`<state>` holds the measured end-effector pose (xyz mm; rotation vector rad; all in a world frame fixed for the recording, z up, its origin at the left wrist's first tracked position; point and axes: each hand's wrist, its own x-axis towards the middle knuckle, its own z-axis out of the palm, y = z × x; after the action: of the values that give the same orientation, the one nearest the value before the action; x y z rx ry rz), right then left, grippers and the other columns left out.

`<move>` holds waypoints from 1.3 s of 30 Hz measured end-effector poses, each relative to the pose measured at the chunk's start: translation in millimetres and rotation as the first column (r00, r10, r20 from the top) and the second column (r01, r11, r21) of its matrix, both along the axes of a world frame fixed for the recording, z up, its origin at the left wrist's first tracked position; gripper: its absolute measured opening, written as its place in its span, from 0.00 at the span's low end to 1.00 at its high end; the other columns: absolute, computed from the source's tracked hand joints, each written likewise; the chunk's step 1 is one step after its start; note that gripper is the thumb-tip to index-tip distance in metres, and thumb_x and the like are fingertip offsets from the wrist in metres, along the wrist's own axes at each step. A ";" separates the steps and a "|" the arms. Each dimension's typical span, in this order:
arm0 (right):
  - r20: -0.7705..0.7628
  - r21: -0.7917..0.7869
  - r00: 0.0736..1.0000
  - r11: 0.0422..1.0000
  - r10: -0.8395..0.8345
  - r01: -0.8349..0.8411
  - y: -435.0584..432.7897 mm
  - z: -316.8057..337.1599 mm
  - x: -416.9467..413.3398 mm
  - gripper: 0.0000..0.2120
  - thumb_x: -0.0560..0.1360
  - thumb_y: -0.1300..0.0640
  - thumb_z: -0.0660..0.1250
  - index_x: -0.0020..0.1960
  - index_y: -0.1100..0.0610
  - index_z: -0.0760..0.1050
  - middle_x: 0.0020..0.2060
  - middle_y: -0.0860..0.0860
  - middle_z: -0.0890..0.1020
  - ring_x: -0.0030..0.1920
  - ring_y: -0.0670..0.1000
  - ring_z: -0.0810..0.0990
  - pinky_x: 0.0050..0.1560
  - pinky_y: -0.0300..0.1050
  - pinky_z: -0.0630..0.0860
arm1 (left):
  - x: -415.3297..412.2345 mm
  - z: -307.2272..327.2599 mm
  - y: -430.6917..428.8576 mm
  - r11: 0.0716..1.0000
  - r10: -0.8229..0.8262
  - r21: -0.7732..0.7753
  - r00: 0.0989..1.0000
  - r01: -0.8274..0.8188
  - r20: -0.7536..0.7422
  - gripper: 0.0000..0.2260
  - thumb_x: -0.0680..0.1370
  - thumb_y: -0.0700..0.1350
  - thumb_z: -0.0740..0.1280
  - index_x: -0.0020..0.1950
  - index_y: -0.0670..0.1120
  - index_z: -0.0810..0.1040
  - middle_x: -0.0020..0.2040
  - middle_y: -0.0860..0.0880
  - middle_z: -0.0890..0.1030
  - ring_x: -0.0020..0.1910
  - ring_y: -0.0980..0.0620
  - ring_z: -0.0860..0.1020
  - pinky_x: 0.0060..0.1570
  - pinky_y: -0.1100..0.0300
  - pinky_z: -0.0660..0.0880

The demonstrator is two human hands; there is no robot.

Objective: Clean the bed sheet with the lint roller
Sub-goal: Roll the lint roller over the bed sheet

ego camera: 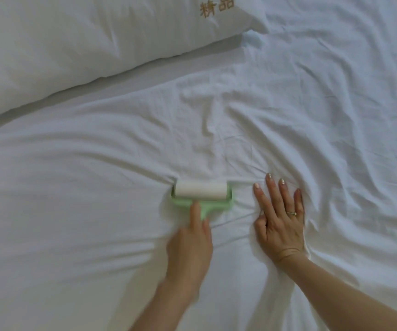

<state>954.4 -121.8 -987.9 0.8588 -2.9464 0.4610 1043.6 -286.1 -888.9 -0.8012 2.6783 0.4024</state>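
- Lower centre of the frame: the left hand point(189, 242) gripped the green handle of the lint roller point(202, 193), fingers curled round it and the index finger laid straight along its top. The hand was blurred, so finer detail of the hold could not be told.
- Just to its right, the right hand point(281, 223) lay flat on the bed sheet point(97, 187), fingers straight and slightly spread, pressing the cloth down. A ring point(291, 213) showed on one finger.
- At the middle of the frame, the roller's white drum rested on the sheet, with cloth gathered at both its ends.
- Beyond it, toward the upper centre and right, the sheet lay in heavy creases.
- The risk, as I judged it: the sticky drum could catch a fold and drag or lift the sheet instead of rolling over it, because the creases lay directly ahead while the pinning hand stood beside the drum.
- Upper left: a white pillow point(85, 44) with gold characters point(216, 5) stitched on it.
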 end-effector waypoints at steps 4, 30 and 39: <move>0.024 0.016 1.000 1.000 -0.006 0.005 -0.8 2.0 0.8 0.30 0.71 0.58 0.52 0.73 0.52 0.63 0.74 0.53 0.61 0.75 0.56 0.56 0.74 0.60 0.50 | -123.9 -11.9 -47.4 0.989 0.122 0.097 0.988 -0.113 -0.093 0.23 0.84 0.48 0.51 0.78 0.46 0.52 0.60 0.36 0.76 0.58 0.36 0.75 0.49 0.49 0.70; 0.148 0.171 0.955 0.958 -0.257 0.232 62.6 33.5 -59.9 0.35 0.72 0.45 0.41 0.76 0.57 0.54 0.76 0.58 0.52 0.76 0.58 0.50 0.74 0.60 0.42 | 193.5 52.2 82.0 0.738 0.591 0.391 0.806 -0.551 0.021 0.11 0.70 0.62 0.59 0.50 0.76 0.65 0.22 0.51 0.76 0.23 0.52 0.76 0.22 0.67 0.67; 0.116 0.085 0.953 0.953 0.282 -0.292 27.0 13.8 101.8 0.26 0.78 0.47 0.52 0.75 0.50 0.59 0.75 0.51 0.58 0.76 0.53 0.55 0.74 0.59 0.51 | 101.0 33.8 54.9 0.678 0.698 0.538 0.667 -0.501 -0.260 0.10 0.81 0.45 0.59 0.60 0.56 0.65 0.33 0.42 0.76 0.23 0.51 0.74 0.21 0.58 0.71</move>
<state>1056.2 -94.8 -974.1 1.3260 -2.9676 0.3782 1144.7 -231.2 -855.1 -1.6307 2.4256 1.4537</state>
